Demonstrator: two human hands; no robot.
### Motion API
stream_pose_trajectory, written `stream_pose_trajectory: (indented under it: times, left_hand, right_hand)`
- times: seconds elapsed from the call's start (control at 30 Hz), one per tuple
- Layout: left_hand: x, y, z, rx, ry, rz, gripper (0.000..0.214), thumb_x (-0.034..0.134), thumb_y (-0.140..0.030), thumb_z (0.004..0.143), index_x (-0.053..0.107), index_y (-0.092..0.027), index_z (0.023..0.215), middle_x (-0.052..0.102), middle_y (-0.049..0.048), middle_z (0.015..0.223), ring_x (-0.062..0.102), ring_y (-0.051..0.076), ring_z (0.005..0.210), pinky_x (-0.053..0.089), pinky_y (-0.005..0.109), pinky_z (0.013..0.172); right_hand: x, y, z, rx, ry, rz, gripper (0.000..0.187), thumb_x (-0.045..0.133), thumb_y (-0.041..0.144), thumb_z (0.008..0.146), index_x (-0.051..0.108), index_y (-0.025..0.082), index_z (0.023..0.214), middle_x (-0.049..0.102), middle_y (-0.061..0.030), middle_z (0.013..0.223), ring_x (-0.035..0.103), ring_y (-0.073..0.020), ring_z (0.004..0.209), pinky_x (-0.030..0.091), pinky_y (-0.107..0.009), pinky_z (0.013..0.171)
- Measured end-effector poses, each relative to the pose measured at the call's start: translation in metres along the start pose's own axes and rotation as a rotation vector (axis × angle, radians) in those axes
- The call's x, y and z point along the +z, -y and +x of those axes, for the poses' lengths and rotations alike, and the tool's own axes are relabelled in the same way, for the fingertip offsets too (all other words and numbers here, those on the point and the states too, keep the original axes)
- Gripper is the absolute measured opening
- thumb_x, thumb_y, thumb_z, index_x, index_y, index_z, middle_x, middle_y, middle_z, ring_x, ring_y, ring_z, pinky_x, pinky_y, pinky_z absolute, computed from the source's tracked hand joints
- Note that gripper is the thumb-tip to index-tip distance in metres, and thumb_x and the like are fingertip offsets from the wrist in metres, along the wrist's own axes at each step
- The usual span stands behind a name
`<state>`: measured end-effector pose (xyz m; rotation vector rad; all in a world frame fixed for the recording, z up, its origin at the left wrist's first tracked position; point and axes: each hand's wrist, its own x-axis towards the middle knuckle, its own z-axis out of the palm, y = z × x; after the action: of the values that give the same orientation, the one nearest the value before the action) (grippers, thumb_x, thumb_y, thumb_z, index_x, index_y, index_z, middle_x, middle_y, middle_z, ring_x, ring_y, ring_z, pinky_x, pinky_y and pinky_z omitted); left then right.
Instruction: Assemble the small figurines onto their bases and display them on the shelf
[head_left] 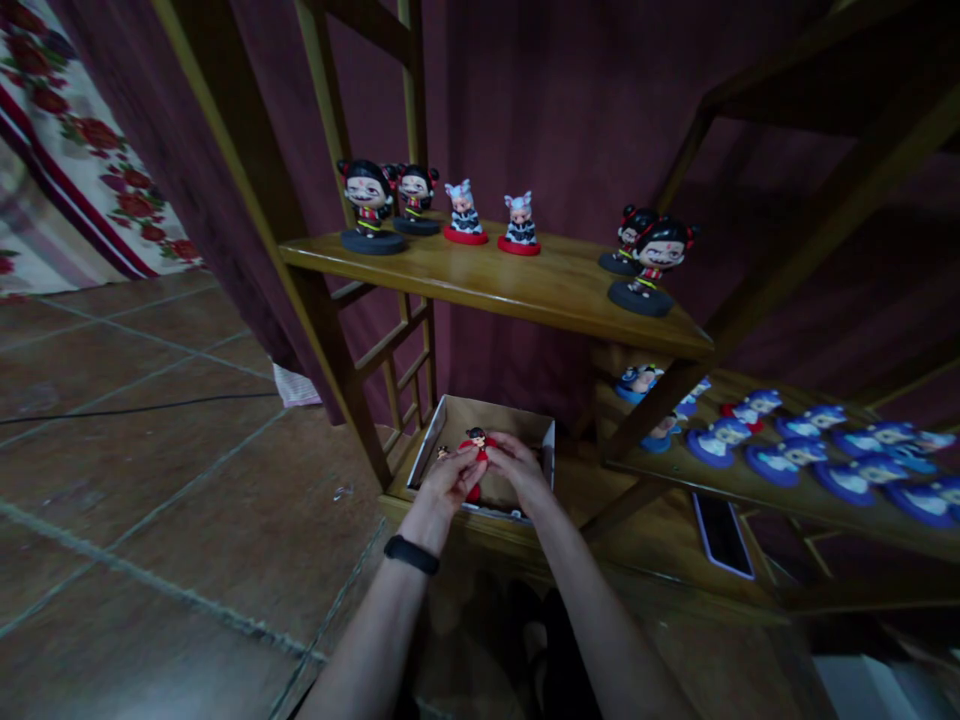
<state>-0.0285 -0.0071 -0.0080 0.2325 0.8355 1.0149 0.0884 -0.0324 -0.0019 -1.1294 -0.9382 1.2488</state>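
Note:
Over a shallow cardboard box (549, 450) on the lowest shelf, both of my hands close around a small figurine (478, 452) with dark hair and a red body. My left hand (450, 476) grips it from the left, a black band around that wrist. From the right, the fingers of my right hand (519, 466) press against it. Another small figurine (442, 453) shows in the box beside my left hand. Something red lies just under my hands, partly hidden by them.
On the wooden shelf (465, 275) above stand big-headed figurines (367, 200) at both ends and two white-haired figurines (463, 208) between them. Several blue-based figurines (787, 455) crowd the right shelf. A phone (724, 537) lies below it. A slanting post (300, 330) rises left of the box.

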Motion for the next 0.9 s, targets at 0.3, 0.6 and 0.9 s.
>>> stream_pose_trajectory:
  times: [0.3,0.6,0.9]
  left_hand:
    - [0.000,0.000,-0.001,0.009,0.021,0.026,0.016,0.059,0.003,0.069,0.061,-0.012,0.075,0.066,0.0044,0.070,0.064,0.011,0.062,0.054,0.022,0.064]
    - [-0.003,-0.001,0.001,0.121,0.136,0.148,0.036,0.061,0.005,0.062,0.064,-0.017,0.090,0.067,0.0042,0.083,0.064,0.012,0.074,0.052,0.023,0.069]
    - [0.003,-0.010,-0.004,0.259,0.291,0.192,0.038,0.067,-0.003,0.061,0.064,-0.016,0.097,0.067,0.0075,0.093,0.063,0.013,0.081,0.049,0.022,0.074]
  right_hand:
    - [-0.009,-0.013,0.013,-0.160,0.024,-0.217,0.031,0.057,0.026,0.066,0.060,0.023,0.097,0.067,0.0000,0.089,0.061,-0.0147,0.083,0.048,-0.032,0.080]
    - [-0.012,0.001,0.005,-0.330,-0.004,-0.468,0.036,0.051,0.019,0.070,0.057,0.030,0.104,0.067,0.0031,0.093,0.062,-0.0141,0.084,0.048,-0.030,0.080]
    - [-0.012,0.022,-0.007,-0.416,-0.028,-0.523,0.034,0.048,0.022,0.076,0.057,0.032,0.108,0.063,0.0031,0.108,0.057,-0.0159,0.101,0.043,-0.033,0.092]
